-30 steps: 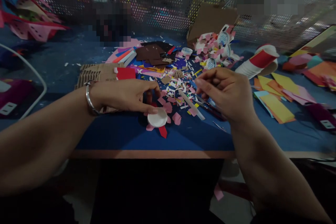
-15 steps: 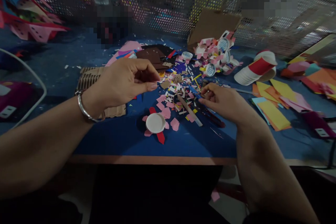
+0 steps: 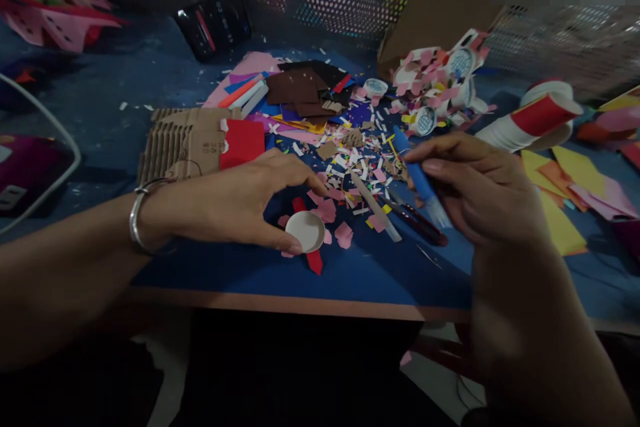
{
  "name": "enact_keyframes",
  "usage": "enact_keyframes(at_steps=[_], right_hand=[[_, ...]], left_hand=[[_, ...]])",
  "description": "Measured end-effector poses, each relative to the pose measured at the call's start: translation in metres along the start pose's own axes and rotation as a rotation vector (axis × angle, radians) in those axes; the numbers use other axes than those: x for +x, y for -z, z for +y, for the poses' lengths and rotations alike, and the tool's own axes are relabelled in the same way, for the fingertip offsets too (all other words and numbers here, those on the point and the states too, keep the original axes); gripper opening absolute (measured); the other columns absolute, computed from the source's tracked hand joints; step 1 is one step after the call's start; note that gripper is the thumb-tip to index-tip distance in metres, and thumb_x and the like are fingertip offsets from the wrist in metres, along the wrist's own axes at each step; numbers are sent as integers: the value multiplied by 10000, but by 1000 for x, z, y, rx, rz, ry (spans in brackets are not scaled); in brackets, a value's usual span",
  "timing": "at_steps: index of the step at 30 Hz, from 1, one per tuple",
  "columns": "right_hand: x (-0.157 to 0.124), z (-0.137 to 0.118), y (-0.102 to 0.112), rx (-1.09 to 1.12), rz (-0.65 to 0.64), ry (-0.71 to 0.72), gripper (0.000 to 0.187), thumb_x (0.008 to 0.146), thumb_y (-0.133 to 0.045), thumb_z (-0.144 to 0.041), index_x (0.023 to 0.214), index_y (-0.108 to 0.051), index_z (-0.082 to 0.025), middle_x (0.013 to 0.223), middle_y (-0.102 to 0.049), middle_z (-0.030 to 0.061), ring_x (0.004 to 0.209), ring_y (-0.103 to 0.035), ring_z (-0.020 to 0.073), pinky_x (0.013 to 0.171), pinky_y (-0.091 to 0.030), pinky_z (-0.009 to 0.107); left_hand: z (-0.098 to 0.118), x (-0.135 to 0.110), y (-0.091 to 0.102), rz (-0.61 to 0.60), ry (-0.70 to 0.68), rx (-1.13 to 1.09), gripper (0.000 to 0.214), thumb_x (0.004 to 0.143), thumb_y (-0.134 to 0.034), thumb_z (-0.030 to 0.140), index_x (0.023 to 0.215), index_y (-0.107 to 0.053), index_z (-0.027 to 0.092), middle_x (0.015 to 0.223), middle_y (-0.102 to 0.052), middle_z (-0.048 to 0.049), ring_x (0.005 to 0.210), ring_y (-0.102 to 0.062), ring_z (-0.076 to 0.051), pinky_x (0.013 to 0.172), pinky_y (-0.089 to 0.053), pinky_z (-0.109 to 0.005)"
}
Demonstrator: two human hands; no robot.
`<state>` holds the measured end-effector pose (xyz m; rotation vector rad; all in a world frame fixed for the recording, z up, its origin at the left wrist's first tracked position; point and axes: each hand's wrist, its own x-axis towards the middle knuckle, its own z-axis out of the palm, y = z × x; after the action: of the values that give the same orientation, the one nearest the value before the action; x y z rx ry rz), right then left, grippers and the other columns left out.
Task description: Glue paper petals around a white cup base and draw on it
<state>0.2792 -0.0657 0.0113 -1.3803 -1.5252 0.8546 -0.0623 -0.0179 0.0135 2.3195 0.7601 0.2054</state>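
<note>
My right hand [image 3: 480, 183] is closed around a blue marker pen [image 3: 423, 180], held slantwise above the paper scraps. My left hand [image 3: 245, 200] is open, thumb and fingers apart, reaching over a small round white paper-cup base [image 3: 306, 231]. Its thumb tip lies at the left rim of this piece; whether it touches, I cannot tell. Red strips [image 3: 314, 262] and pink paper pieces stick out from under the white base. Below the marker, dark-handled scissors [image 3: 415, 220] lie on the table, beside a pale narrow stick [image 3: 376, 207].
Paper scraps [image 3: 345, 153] cover the middle. Corrugated cardboard [image 3: 175, 140] and a red paper [image 3: 243, 142] lie left. At the back are a phone [image 3: 215, 23] and a pile of decorated cup pieces [image 3: 440, 80]. Paper cups [image 3: 530, 117] and yellow sheets [image 3: 565, 220] are at right.
My left hand has come down and right to the white base, its fingers spreading. The right hand has lifted the blue marker off the scraps. The view has shifted slightly.
</note>
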Motion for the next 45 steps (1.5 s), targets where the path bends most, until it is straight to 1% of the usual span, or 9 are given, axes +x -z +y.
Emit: enact_keyframes(at_steps=[3, 5, 7, 11, 19, 26, 32, 39, 45], right_hand=[[0, 1, -9, 213, -44, -38, 192, 796, -846, -201, 976, -892, -249, 765, -706, -19, 602, -605, 126, 531, -448, 276], [-1, 0, -12, 191, -123, 2, 251, 787, -899, -190, 1027, -895, -262, 789, -742, -16, 623, -673, 144, 542, -518, 278], [-4, 0, -15, 117, -168, 73, 296, 807, -927, -176, 1081, -891, -282, 815, -773, -15, 662, -723, 159, 586, -581, 287], [-12, 2, -22, -97, -106, 287, 365, 853, -867, -61, 1130, -876, -298, 881, -815, -7, 738, -782, 172, 685, -655, 304], [-23, 13, -35, -464, -106, 540, 348, 997, -811, -150, 1270, -804, -366, 959, -829, -12, 749, -798, 224, 736, -650, 410], [-39, 1, -46, -486, 166, 565, 135, 1018, -851, -258, 1096, -815, -361, 996, -873, 44, 856, -854, 293, 763, -682, 479], [-50, -3, -58, -123, -41, 575, 335, 920, -870, -146, 1164, -833, -372, 885, -855, -4, 702, -811, 245, 654, -674, 432], [-48, -7, -70, -187, -169, 647, 295, 944, -813, -104, 1115, -820, -344, 915, -891, -10, 735, -856, 234, 734, -763, 401], [-45, -14, -71, -254, -259, 684, 341, 1014, -805, -87, 1229, -777, -351, 1002, -917, -15, 862, -907, 229, 818, -790, 354]], left_hand=[[-15, 0, -6, -29, -24, -18, 781, 821, -1042, 524, 1525, -764, 334, 1648, -703, -93, 1616, -575, -415, 1335, -504, -553], [-21, 1, -9, -40, -40, -30, 777, 817, -1055, 522, 1516, -770, 333, 1630, -711, -93, 1608, -573, -419, 1326, -502, -555], [-25, 1, -10, -34, -54, -34, 756, 821, -1063, 509, 1499, -778, 335, 1618, -722, -94, 1597, -580, -416, 1319, -497, -550], [-27, 0, -12, -17, -77, -33, 628, 840, -1053, 500, 1401, -820, 341, 1649, -712, -102, 1638, -537, -430, 1335, -465, -573], [-23, 1, -14, 5, -62, -16, 462, 869, -1031, 505, 1223, -858, 263, 1624, -716, -143, 1623, -536, -466, 1343, -451, -615], [-22, 2, -14, -16, -53, -17, 467, 881, -1020, 437, 1290, -851, 288, 1670, -696, -123, 1642, -510, -443, 1337, -424, -591], [-26, 2, -15, 3, -59, -11, 474, 846, -1034, 440, 1276, -864, 337, 1658, -705, -84, 1625, -513, -431, 1332, -406, -587], [-26, 3, -19, 27, -51, -8, 492, 823, -1055, 395, 1282, -888, 343, 1625, -701, -100, 1609, -504, -428, 1314, -428, -578], [-26, 3, -19, 32, -61, 10, 522, 800, -1080, 373, 1284, -889, 322, 1668, -687, -107, 1597, -487, -461, 1316, -409, -634]])
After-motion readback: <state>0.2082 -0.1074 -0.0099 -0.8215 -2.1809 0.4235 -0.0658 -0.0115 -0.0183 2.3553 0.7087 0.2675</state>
